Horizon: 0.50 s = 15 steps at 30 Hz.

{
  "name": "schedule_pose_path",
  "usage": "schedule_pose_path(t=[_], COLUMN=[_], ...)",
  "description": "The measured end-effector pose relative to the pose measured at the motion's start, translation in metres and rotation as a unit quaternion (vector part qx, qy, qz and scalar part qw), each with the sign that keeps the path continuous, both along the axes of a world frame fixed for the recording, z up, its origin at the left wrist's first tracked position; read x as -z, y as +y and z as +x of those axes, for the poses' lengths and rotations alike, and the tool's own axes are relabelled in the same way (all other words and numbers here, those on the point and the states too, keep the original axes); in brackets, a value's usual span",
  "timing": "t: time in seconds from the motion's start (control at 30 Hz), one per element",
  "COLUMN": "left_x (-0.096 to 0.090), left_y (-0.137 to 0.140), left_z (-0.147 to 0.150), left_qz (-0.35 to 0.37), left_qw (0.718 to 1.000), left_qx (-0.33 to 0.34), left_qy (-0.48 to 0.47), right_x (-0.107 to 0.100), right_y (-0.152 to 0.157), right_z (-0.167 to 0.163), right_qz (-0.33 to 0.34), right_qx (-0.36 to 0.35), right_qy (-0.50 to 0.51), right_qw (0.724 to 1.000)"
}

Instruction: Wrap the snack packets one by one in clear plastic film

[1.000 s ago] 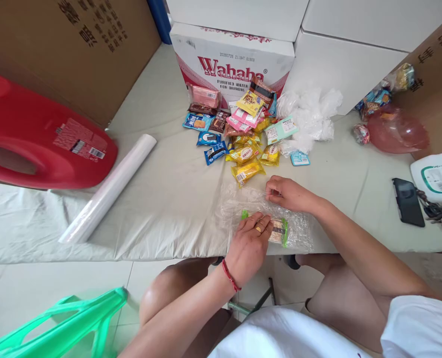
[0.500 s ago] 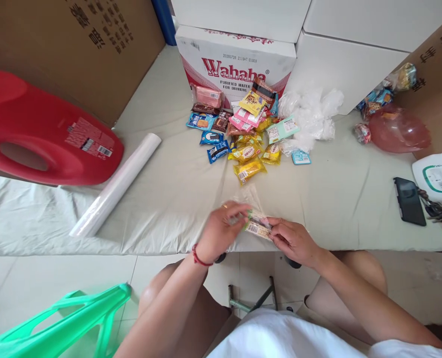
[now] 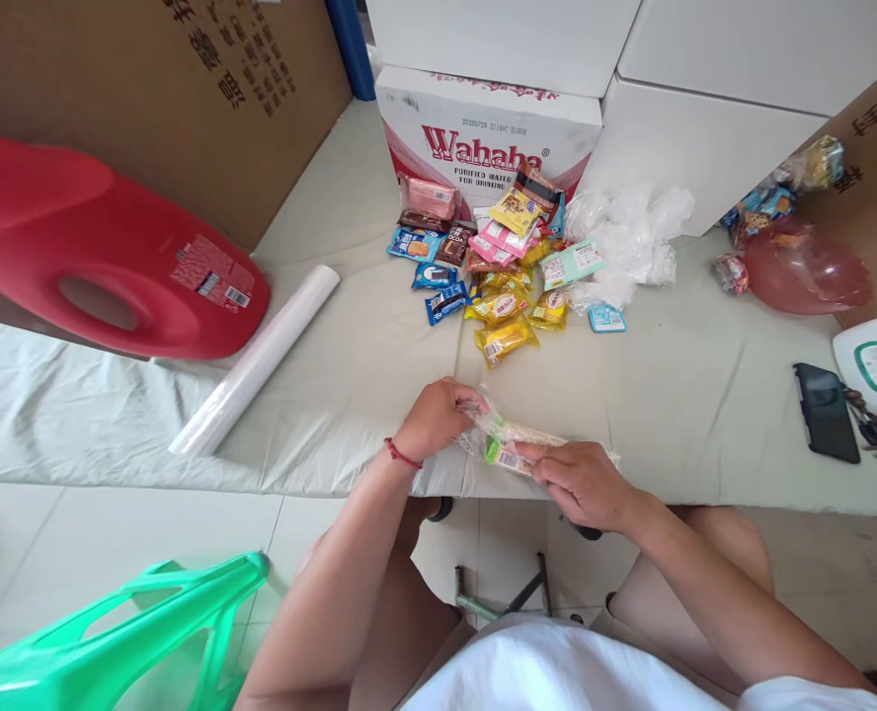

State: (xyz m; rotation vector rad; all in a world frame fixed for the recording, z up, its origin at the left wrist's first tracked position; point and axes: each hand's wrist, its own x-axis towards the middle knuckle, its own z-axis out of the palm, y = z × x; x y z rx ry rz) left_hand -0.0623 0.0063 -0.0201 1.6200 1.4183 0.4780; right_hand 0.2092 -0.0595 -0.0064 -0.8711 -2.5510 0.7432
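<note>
the wrapping film (image 3: 474,441) near the centre is clear, glossy plastic; the upper-left carton (image 3: 149,109) is of matt cardboard.

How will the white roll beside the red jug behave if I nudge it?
The white roll will probably turn over and travel, being cylindrical. Its glossy surface looks likely to slip under fingertips. Wrinkles in the table cover may slow it somewhat.

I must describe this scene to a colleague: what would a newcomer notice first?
The large red jug at the left probably draws the eye first, then the colourful heap of wrapped snacks before the Wahaha box. Nearer the person, the left hand pinches clear film and the right hand holds a green-ended snack pack.
</note>
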Motion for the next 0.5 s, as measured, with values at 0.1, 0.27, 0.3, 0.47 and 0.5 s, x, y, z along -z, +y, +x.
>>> schedule_pose_path(t=[0.1, 0.27, 0.3, 0.47, 0.5], left_x=[-0.005, -0.023, -0.027, -0.043, -0.044], left_y=[-0.002, -0.014, -0.016, -0.022, -0.022], left_z=[-0.01, -0.023, -0.028, -0.065, -0.073], left_qz=[0.036, 0.017, 0.01, -0.07, -0.094], left_qw=[0.999, 0.995, 0.995, 0.992, 0.991], left_qx=[0.003, 0.052, 0.066, 0.092, 0.069], left_qy=[-0.03, -0.088, -0.076, -0.059, -0.071], right_x=[-0.004, -0.002, -0.001, 0.003, 0.003], right_y=[-0.001, -0.001, 0.0, -0.001, -0.001], right_z=[-0.001, -0.004, -0.005, -0.008, -0.009], right_qz=[0.02, 0.058, 0.061, 0.058, 0.054], right_qx=[-0.051, -0.056, -0.053, -0.025, -0.014], right_qy=[-0.038, -0.061, -0.057, -0.022, -0.016], right_qw=[0.998, 0.995, 0.995, 0.998, 0.998])
